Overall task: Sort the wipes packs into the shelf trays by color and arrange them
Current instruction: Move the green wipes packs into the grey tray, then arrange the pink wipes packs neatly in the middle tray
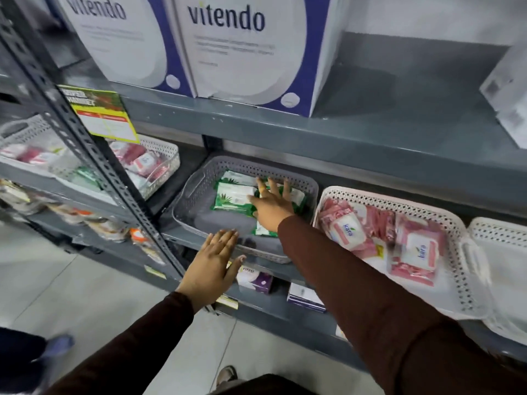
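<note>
A person's right hand [272, 205], fingers spread wide and flat, presses down on green wipes packs [233, 196] lying in a grey perforated tray [196, 189] on a metal shelf; it grips nothing. The left hand [215, 262], also open with fingers together and empty, rests against the tray's front rim, seemingly steadying it. The green packs lie flat, label up, long axes running roughly left to right across the tray, bunched toward its rear right and overlapping. Beside it, just to the right, a white tray [462, 240] holds pink wipes packs [413, 252], lying jumbled at mixed angles. To finish the arranging well, the pressing hand would likely slide the green packs into even rows with edges squared to the tray walls, while the other hand keeps the tray from skidding on the shelf.
</note>
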{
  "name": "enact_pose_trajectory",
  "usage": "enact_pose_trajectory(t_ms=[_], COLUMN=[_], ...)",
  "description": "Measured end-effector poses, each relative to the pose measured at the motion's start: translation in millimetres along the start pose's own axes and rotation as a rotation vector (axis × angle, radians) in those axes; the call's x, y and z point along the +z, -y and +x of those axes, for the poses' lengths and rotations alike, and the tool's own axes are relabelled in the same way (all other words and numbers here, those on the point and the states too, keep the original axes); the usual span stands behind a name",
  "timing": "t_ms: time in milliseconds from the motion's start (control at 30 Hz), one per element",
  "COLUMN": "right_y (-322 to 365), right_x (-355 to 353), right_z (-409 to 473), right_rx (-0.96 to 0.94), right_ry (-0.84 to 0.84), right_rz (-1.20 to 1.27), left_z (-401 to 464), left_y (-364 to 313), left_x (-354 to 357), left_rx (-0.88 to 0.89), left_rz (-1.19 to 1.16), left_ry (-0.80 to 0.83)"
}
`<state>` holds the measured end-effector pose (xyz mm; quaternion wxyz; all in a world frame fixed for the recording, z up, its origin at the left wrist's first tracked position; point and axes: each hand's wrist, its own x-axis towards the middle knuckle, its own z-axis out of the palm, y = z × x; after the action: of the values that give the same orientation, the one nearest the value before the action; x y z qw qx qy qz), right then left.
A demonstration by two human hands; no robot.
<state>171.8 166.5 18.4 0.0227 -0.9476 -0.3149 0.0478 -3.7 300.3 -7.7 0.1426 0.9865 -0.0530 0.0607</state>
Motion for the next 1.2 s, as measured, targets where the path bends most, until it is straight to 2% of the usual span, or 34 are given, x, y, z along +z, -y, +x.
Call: enact_pose_trajectory(t_ms=[67,167,267,367,433,500,600,667,767,833,967,1033,1133,1167,1200], right_y=[-3.0,-30.8,-89.6,-154.1,-174.8,-179.2,-166.4,-155.2,-146.6,-145.3,-144.5,-137.8,-120.8,-117.0,-114.1], right_x=[-1.8,-6.2,-3.1,3.2,7.8,9.0,13.5,18.6,25.8,26.7,23.0,22.2,12.9,9.8,7.7], right_z=[-14.2,-60.9,-122.4,-175.0,-193.4,-199.4,-190.3,-181.3,-175.1,-174.6,-178.0,-182.5,-188.3,-189.4,-189.7], right_rx=[0.009,0.125,0.388,0.658,0.711,0.683,0.508,0.46,0.489,0.493,0.537,0.593,0.835,0.893,0.909], right_ry=[-0.113,-0.445,-0.654,-0.612,-0.592,-0.548,-0.399,-0.316,-0.274,-0.257,-0.188,-0.291,-0.506,-0.486,-0.417], right_rz=[0.067,0.268,0.416,0.491,0.586,0.726,0.773,0.689,0.423,0.366,0.403,0.655,1.443,1.621,1.687], left_z=[-0.2,4.8,14.8,22.7,26.2,31.5,37.1,37.5,36.0,41.0,82.2,112.5,147.0,153.8,157.2], left_y=[-6.5,-29.7,-66.8,-112.4,-135.6,-154.8,-165.0,-164.8,-167.0,-172.6,-198.3,-205.1,-205.6,-203.9,-201.9], left_x=[2.5,10.7,23.7,43.6,57.1,66.0,72.6,75.8,71.9,63.9,35.7,30.5,32.1,33.8,34.7], left_rx=[-0.017,0.043,0.166,0.34,0.427,0.453,0.451,0.467,0.478,0.396,-0.158,-0.277,-0.256,-0.265,-0.289], left_rz=[-0.002,-0.022,-0.056,-0.09,-0.071,-0.044,-0.041,-0.05,-0.088,-0.256,-0.963,-1.06,-0.889,-0.871,-0.877], left_ry=[-0.005,-0.018,-0.044,-0.03,0.0,0.003,-0.026,-0.032,-0.017,-0.045,0.004,0.062,0.149,0.199,0.264])
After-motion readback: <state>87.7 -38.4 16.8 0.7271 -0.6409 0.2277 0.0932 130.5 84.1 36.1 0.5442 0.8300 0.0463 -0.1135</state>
